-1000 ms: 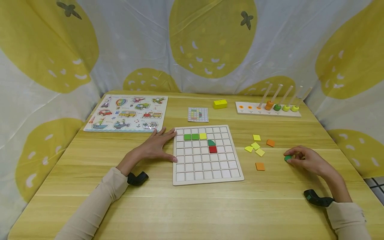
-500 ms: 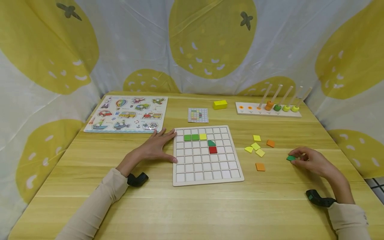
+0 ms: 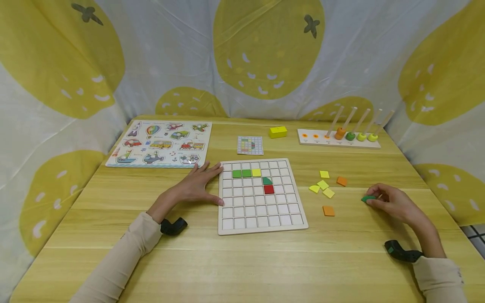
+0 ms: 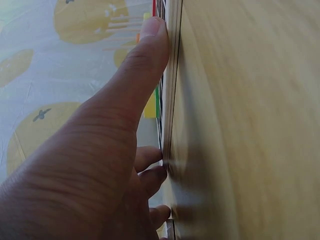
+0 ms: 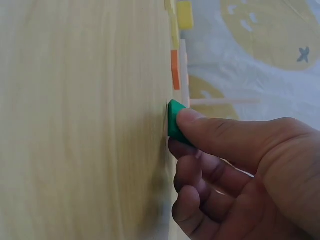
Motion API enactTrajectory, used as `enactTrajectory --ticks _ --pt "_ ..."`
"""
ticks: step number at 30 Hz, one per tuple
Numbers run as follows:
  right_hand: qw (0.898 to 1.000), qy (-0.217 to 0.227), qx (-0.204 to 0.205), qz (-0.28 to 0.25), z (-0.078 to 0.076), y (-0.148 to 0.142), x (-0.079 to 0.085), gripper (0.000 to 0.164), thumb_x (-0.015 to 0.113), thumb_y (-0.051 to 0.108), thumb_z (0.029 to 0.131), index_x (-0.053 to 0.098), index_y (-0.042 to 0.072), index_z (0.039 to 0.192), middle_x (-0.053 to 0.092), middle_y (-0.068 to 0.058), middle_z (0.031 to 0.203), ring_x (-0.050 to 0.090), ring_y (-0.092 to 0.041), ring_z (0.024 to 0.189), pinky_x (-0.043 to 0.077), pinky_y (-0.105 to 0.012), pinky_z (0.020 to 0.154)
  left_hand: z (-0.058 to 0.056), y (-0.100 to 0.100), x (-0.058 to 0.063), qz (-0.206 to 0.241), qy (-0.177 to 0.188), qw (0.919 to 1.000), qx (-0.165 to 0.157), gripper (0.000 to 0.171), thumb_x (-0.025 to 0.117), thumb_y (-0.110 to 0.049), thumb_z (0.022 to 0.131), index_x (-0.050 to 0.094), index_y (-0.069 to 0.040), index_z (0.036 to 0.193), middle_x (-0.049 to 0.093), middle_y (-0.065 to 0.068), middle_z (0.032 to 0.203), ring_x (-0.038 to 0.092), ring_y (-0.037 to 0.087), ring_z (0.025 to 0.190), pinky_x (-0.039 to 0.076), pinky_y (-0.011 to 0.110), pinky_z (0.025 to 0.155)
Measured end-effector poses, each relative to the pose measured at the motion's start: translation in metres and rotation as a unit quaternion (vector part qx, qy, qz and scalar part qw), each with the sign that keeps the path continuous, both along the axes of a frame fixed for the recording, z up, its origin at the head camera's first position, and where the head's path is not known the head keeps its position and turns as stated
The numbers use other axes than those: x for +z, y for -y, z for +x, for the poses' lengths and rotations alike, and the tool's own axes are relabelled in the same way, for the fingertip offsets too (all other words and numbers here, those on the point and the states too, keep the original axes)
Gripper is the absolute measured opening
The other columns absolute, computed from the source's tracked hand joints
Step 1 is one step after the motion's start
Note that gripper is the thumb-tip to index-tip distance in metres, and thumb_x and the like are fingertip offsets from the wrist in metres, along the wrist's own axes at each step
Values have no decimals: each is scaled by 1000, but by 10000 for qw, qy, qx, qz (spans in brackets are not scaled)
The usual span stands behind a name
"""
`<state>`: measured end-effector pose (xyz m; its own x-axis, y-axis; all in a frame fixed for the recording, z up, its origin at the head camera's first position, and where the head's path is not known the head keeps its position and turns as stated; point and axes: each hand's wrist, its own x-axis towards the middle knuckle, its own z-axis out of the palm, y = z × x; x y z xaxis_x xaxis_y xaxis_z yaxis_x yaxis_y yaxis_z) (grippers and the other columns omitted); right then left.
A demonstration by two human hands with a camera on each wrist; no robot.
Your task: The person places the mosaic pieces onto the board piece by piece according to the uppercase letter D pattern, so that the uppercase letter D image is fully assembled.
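My right hand (image 3: pixel 388 202) pinches a small green tile (image 5: pixel 176 121) between thumb and fingertips, close over the table right of the loose pieces. At the left edge of the white grid board (image 3: pixel 248 211) my left hand (image 3: pixel 195 183) rests with fingers spread, thumb and forefinger touching the rim. Two light green tiles (image 3: pixel 241 173) and a yellow tile (image 3: pixel 256 172) lie in a row on the board. Farther right on it, a dark green quarter-circle tile (image 3: pixel 267 181) sits just above a red tile (image 3: pixel 269 189).
Several yellow pieces (image 3: pixel 323 184) and two orange tiles (image 3: pixel 329 211) lie between board and right hand. Behind stand a pattern card (image 3: pixel 250 145), a yellow block (image 3: pixel 278 132) and a peg stand (image 3: pixel 339 142). A vehicle picture puzzle (image 3: pixel 159 153) lies back left.
The green tile in my right hand has shifted slightly right and turned between the fingers, now seen more edge-on. My left hand and the board stay in place.
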<state>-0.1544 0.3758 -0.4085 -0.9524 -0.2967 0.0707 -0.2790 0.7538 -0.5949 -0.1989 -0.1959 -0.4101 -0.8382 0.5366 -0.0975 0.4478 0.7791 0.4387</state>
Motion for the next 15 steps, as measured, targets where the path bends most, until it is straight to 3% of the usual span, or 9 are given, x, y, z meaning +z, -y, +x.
enactTrajectory --ticks 4,7,15 --pt "9993 -239 196 190 0 4 3 21 61 5 93 65 -3 112 64 -11 93 52 -1 70 43 -22 56 0 0 -1 -18 2 10000 -16 111 67 -74 68 24 -17 154 15 2 160 0 34 147 -6 56 116" --pt "9990 -238 170 333 1 9 6 19 61 7 94 68 1 110 67 -13 98 52 1 72 45 -22 57 -1 0 -1 -22 7 10000 -17 111 67 -74 69 24 -16 154 15 2 160 0 34 147 -6 56 116" --pt "9992 353 178 87 -4 25 11 13 61 10 94 64 0 102 65 -5 87 56 -1 74 47 -22 61 1 0 1 -28 -7 10000 -16 111 68 -73 69 24 -16 154 15 3 160 1 35 147 -5 56 116"
